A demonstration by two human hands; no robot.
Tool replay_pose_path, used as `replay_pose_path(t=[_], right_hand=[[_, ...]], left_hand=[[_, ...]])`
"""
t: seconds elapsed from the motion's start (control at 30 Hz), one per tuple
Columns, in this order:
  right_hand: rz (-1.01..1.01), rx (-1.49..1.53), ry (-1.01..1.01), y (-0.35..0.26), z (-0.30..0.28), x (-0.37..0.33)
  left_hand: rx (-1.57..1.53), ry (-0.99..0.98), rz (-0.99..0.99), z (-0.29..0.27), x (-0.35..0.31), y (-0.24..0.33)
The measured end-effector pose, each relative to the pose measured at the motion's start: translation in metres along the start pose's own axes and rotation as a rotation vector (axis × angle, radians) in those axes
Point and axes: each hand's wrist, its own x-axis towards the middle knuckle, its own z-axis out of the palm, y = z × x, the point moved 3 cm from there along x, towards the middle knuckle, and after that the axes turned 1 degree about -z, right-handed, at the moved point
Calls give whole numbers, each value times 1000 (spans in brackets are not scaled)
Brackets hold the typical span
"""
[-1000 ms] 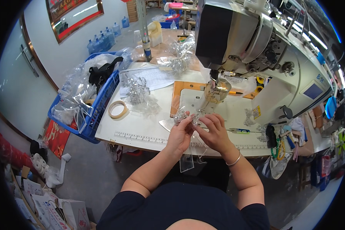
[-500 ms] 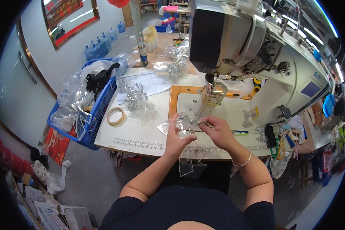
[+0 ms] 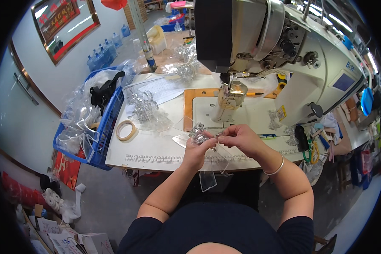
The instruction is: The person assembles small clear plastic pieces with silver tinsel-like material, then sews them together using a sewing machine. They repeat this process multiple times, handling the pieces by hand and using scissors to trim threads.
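Note:
My left hand point(image 3: 195, 155) is closed around a clear plastic piece point(image 3: 208, 180) with stiff, pale-edged flaps, one of which hangs below the table's front edge. Above the left fingers a crinkled silvery bunch point(image 3: 198, 132) sticks up; whether it is joined to the plastic I cannot tell. My right hand point(image 3: 242, 140) pinches close beside the left thumb, its fingertips on a small silvery bit at the plastic's edge. Both hands are over the white table point(image 3: 165, 151), just in front of the post of a sewing machine point(image 3: 229, 103).
To the left lie a tape roll point(image 3: 125, 130), a silvery clump point(image 3: 143, 106) on paper sheets and a blue basket point(image 3: 108, 142) full of plastic. A blue-green tool point(image 3: 267, 136) and scissors point(image 3: 313, 150) are on the right. A printed ruler point(image 3: 156, 158) runs along the front edge.
My left hand has closed from a spread grip, its thumb now against the plastic. The silvery bunch has come up above the left fingers. My right hand stays pinched beside it.

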Motion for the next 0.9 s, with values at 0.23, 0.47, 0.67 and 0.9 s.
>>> replay_pose_path(t=[0.23, 0.47, 0.67, 0.9], right_hand=[[-100, 195, 64, 3, -5, -7], [-109, 183, 63, -4, -10, -11], [-144, 78, 112, -10, -12, -9], [-25, 436, 115, 6, -9, -6]], left_hand=[[-15, 6, -51, 8, -1, -3], [128, -263, 98, 0, 14, -2], [-129, -212, -60, 0, 20, -10], [-207, -65, -59, 9, 9, -7]])
